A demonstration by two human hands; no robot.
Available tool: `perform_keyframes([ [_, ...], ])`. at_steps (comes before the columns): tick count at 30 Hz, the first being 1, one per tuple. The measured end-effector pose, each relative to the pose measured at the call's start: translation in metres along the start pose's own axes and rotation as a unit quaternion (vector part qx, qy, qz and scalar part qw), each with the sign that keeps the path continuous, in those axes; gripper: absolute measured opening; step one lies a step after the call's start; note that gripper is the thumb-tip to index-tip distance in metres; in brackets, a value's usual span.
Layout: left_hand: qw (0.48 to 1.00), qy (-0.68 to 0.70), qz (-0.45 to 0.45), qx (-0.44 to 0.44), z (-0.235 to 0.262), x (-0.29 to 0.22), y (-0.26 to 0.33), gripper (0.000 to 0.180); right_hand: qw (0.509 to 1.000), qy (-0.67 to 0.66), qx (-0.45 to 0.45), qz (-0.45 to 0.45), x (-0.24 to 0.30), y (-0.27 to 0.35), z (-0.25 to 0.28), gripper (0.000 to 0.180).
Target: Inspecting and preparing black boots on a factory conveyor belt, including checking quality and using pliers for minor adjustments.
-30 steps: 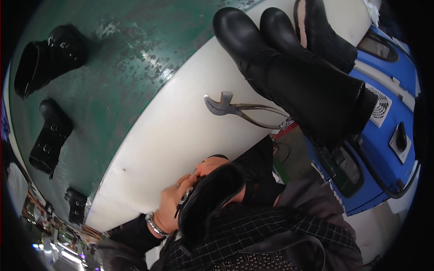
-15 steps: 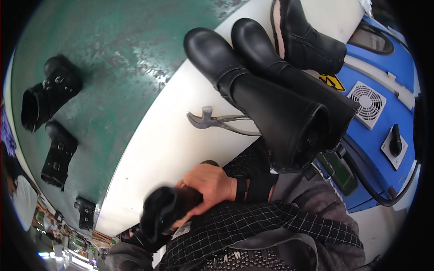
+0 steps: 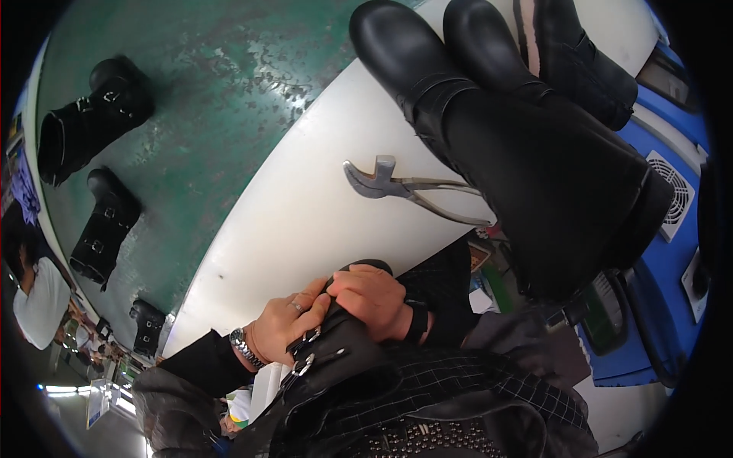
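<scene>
Gripping a black buckled boot [image 3: 343,343], the two hands work on the wearer's side of the pincers [image 3: 382,182], the landmark here. The left hand [image 3: 286,327], nearer and to the left of the pincers, is closed on the boot's upper beside its metal buckles [image 3: 304,365]; the right hand [image 3: 372,301], directly nearer than the pincers, curls over the upper, its fingertips meeting the left's. What they pinch is hidden. The pincers lie on a white table [image 3: 267,229]; a pair of tall black boots [image 3: 527,160] rests to their right. Judged by appearance, the held boot should be moderately light, its shaft soft and pliable, its sole stiffer, its smooth surface slightly slippery. The firmest hold would probably be around the foot, with the straps and buckles left free of strain.
</scene>
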State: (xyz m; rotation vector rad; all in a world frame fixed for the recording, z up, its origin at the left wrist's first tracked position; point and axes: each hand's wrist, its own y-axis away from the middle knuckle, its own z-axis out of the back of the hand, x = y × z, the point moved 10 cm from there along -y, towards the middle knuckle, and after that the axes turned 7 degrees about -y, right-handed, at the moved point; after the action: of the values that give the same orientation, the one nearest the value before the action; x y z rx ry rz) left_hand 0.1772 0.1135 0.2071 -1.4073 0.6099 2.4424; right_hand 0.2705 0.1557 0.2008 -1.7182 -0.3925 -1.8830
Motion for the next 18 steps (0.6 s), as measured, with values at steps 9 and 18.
perform_keyframes([
  [9, 0.928, 0.266, 0.256, -0.058, -0.087, 0.046, 0.052, 0.034, 0.994, -0.025, 0.101, -0.013, 0.007, -0.023, 0.006, 0.054],
  [18, 0.964, 0.087, 0.162, -0.192, -0.061, 0.012, 0.039, 0.024, 0.971, -0.056, 0.231, -0.011, 0.006, -0.022, -0.007, 0.060],
])
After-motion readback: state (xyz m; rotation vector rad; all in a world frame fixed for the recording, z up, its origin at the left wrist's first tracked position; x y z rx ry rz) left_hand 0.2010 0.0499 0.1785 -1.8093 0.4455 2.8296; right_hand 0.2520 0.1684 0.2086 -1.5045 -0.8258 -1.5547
